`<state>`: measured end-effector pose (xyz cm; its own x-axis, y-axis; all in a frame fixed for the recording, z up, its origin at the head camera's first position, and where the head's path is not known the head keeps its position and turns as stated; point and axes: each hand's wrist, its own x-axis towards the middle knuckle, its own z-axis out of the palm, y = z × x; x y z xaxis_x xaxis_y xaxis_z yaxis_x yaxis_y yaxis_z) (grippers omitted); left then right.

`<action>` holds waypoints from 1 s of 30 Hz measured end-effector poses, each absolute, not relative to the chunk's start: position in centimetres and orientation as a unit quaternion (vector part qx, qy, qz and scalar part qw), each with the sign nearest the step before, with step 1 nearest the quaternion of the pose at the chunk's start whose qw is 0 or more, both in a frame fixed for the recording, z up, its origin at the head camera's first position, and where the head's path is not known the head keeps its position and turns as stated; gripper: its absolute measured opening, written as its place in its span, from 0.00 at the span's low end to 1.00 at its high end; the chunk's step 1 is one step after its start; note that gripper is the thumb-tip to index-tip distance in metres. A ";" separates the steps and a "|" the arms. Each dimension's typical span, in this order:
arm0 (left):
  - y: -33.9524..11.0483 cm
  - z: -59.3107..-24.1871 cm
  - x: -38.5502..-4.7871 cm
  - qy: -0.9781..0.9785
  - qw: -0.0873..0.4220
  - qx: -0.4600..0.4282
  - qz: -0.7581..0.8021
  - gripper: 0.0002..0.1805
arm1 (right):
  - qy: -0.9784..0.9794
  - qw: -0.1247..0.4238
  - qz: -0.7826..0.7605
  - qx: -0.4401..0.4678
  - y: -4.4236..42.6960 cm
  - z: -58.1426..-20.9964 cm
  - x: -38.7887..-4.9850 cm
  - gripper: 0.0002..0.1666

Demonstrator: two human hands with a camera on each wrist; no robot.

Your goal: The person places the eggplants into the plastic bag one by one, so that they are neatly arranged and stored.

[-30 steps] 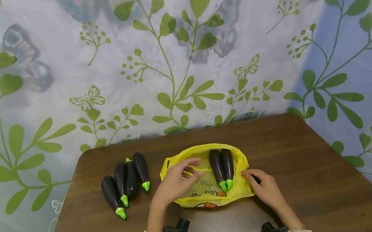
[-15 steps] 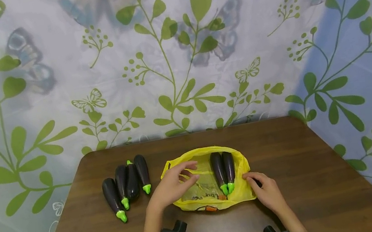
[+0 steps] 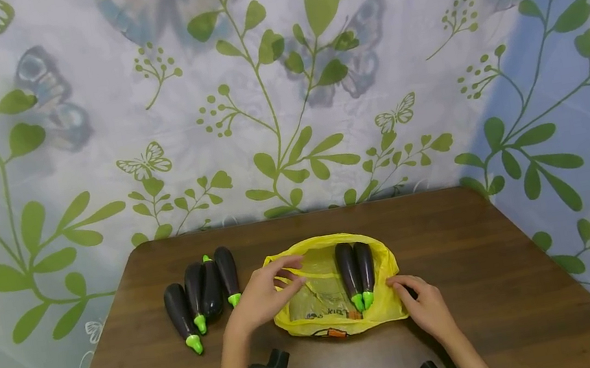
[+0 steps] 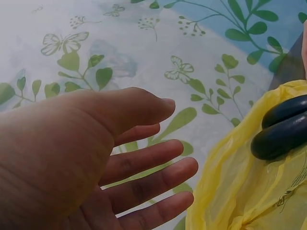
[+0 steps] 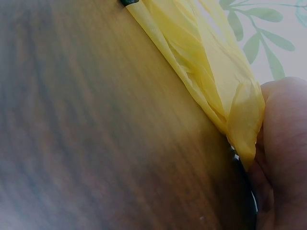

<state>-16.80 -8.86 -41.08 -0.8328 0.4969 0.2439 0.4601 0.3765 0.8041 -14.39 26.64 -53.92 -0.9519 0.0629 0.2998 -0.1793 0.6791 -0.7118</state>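
Note:
A yellow plastic bag (image 3: 315, 295) lies mouth-open on the table, with two dark eggplants (image 3: 349, 273) side by side in its right half. My right hand (image 3: 424, 304) pinches the bag's right edge; the right wrist view shows the yellow film (image 5: 244, 120) gathered between thumb and fingers. Over the bag's left edge hovers my left hand (image 3: 259, 299), its fingers spread and gently bent around nothing. In the left wrist view that hand (image 4: 110, 158) appears beside the bag, thumb apart from the fingers. Several more eggplants (image 3: 179, 309) with bright green stems lie loose on the left.
The brown wooden table (image 3: 484, 282) reaches back to a hanging cloth (image 3: 282, 114) printed with green leaves and butterflies. Black camera mounts (image 3: 268, 367) sit on both wrists, below beige sleeves.
My left hand has shifted a little left, away from the bag's middle and toward the loose eggplants. The right hand keeps its pinch on the bag. The head view has tilted slightly.

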 end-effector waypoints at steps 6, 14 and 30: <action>-9.4 -41.1 -17.0 0.835 0.017 0.277 0.476 0.22 | -0.904 0.154 0.398 0.037 26.6 -53.6 -14.5 0.11; -9.5 -41.4 -17.2 0.833 0.012 0.268 0.484 0.22 | -0.904 0.151 0.397 0.036 26.6 -53.5 -14.6 0.11; -10.6 -41.8 -17.2 0.859 -0.010 0.217 0.463 0.26 | -0.907 0.146 0.395 0.028 26.6 -53.9 -14.4 0.12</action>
